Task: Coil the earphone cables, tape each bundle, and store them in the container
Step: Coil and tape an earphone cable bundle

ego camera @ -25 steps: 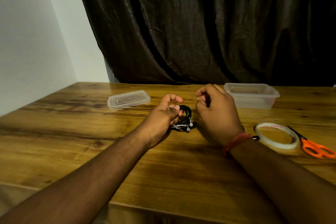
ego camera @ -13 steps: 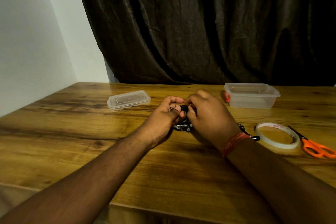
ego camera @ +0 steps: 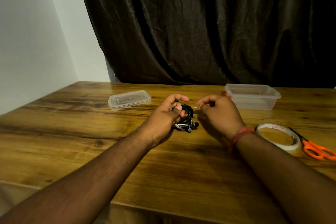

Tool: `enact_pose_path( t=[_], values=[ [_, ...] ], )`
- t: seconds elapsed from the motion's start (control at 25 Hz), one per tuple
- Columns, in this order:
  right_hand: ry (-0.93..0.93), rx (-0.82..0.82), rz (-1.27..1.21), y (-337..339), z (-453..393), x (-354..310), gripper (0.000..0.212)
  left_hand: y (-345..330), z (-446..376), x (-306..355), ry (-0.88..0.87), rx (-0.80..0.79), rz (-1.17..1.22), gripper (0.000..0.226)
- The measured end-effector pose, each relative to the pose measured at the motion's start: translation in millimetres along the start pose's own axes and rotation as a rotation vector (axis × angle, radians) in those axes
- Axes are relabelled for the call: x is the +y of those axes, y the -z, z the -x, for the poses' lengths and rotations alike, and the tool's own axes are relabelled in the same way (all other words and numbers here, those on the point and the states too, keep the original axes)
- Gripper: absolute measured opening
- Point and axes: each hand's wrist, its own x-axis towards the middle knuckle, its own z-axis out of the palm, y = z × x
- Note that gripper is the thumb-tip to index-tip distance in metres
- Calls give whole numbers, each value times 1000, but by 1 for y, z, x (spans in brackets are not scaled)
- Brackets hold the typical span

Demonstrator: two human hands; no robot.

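Black earphone coil (ego camera: 186, 117) upright in left hand (ego camera: 166, 114), earbuds pointing right

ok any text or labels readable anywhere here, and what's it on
Tape roll: pink printed lettering on the inner core at the far rim, seen mirrored and blurred; too unclear to read.
Container, lid, scissors, earphone bundle: no lettering visible.
Nothing else in view bears writing.
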Motion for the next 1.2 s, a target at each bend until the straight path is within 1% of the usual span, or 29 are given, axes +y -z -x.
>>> enact_pose_path(
  t=[0.12,0.2,0.24,0.44,0.64,0.92,1.04,1.12,1.2],
  values=[
    [-22,-71,-138,-5,2,-4,17,0,-2,-1,-6,20,-1,38],
    [15,-78,-140,-6,6,-9,18,0,-3,-1,1,50,6,37],
    [51,-73,-102,-6,8,-11,18,0,-3,0,5,59,6,36],
    [301,-6,245,-13,13,-14,20,-2,1,3,17,103,0,31],
    [422,9,341,-13,15,-20,19,-1,-2,-3,20,131,-11,31],
    [461,-89,542,-12,22,-26,24,-6,-1,-3,5,96,7,28],
    [479,-92,581,-11,24,-30,21,-5,0,-2,6,71,102,27],
    [493,-89,583,-11,27,-33,19,-2,0,-3,-5,56,120,21],
    [500,-88,598,-11,30,-35,20,-1,0,-2,-7,73,129,15]
  ],
)
